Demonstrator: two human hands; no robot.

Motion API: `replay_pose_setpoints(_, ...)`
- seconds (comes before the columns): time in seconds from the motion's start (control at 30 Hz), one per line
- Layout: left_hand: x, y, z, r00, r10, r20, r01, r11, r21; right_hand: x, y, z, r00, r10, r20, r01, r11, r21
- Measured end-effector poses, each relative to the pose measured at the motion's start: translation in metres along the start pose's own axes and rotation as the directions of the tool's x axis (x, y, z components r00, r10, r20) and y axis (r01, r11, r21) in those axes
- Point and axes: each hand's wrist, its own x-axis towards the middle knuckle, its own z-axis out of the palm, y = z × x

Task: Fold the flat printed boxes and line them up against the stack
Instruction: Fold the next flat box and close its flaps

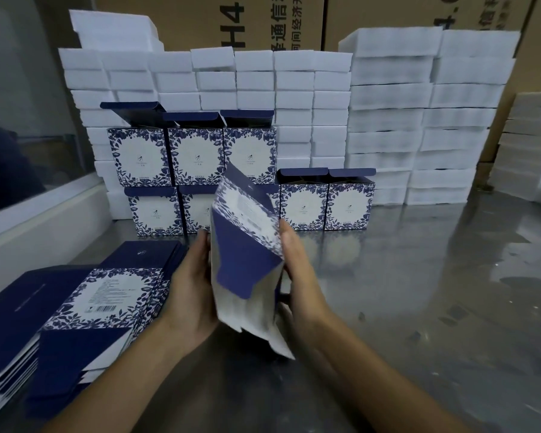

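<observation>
A flat blue-and-white printed box (247, 251) is held upright and tilted above the table between both hands. My left hand (192, 282) grips its left edge, and my right hand (297, 270) holds its right edge, fingers behind the card. Its white inner flaps hang down toward me. A pile of flat printed boxes (85, 310) lies at the lower left. Folded boxes (197, 157) with open navy lids stand in two rows against the white foam stack (294, 98), several below (325, 204) and three on top.
The metal table (419, 292) is shiny and reflective to the right. More white foam blocks (444, 120) rise at the back right, with brown cartons (263, 20) behind. A white ledge and a glass panel (28, 151) run along the left.
</observation>
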Motion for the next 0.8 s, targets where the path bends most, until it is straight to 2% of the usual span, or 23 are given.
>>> replay_pose_setpoints(0.13,0.007,0.004,-0.016,0.987,-0.056,-0.150,0.068,0.995,0.076,0.006,-0.017,-0.020,0.978,0.165,-0.127,-0.129,0.958,0.256)
replay_pose_setpoints(0.27,0.011,0.007,-0.034,0.926,-0.109,-0.362,0.163,0.979,0.123,0.009,-0.020,-0.051,0.932,0.237,-0.274,-0.104,0.899,0.425)
replay_pose_setpoints(0.37,0.012,0.011,-0.038,0.907,-0.133,-0.401,0.182,0.980,0.087,0.008,-0.026,-0.056,0.906,0.271,-0.325,-0.067,0.850,0.523)
replay_pose_setpoints(0.47,0.012,0.008,-0.036,0.942,-0.131,-0.310,0.173,0.979,0.110,0.006,-0.027,-0.043,0.928,0.217,-0.303,-0.033,0.858,0.513)
replay_pose_setpoints(0.53,0.012,0.003,-0.033,0.974,-0.089,-0.207,0.138,0.961,0.238,0.003,-0.029,-0.032,0.954,0.159,-0.255,-0.019,0.878,0.477)
replay_pose_setpoints(0.63,0.009,-0.003,-0.025,0.999,0.021,-0.037,-0.003,0.900,0.437,-0.002,-0.030,-0.017,0.989,0.102,-0.108,-0.054,0.925,0.377)
replay_pose_setpoints(0.67,0.007,-0.004,-0.023,0.999,0.032,0.023,-0.040,0.866,0.498,-0.004,-0.030,-0.011,0.992,0.083,-0.093,-0.052,0.952,0.302)
replay_pose_setpoints(0.73,0.003,-0.010,-0.022,0.986,0.076,0.147,-0.152,0.762,0.630,-0.006,-0.026,-0.006,1.000,-0.007,-0.022,0.007,0.999,0.032)
replay_pose_setpoints(0.8,0.004,-0.017,-0.023,0.972,0.135,0.192,-0.230,0.697,0.679,-0.005,-0.018,-0.006,0.986,-0.081,0.146,0.104,0.982,-0.155)
